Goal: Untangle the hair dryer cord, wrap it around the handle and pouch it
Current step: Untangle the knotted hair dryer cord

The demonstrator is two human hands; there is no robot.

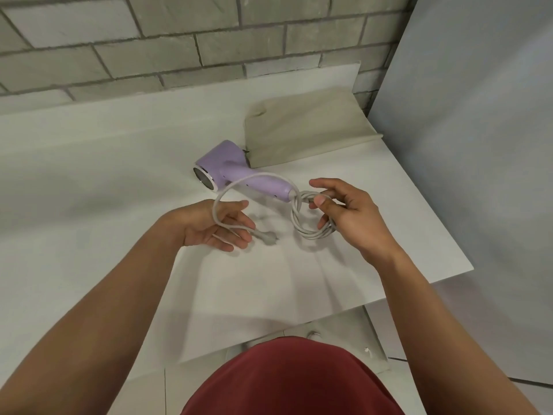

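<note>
A lilac hair dryer point(230, 170) lies on its side on the white counter point(89, 181), nozzle to the left, handle pointing right. Its white cord point(302, 226) is bundled in a twisted coil at the handle's end. My right hand point(350, 214) pinches that coil between thumb and fingers. One loose loop of cord arcs left over my left hand point(221, 226), which lies palm up with straight fingers under the cord. The grey plug point(267, 238) rests on the counter just past my left fingertips. A beige fabric pouch point(305, 130) lies flat behind the dryer.
A grey brick wall point(179, 40) backs the counter. A pale wall panel point(478, 130) stands to the right. The counter's right edge point(443, 235) runs diagonally close to my right hand. Tiled floor shows below.
</note>
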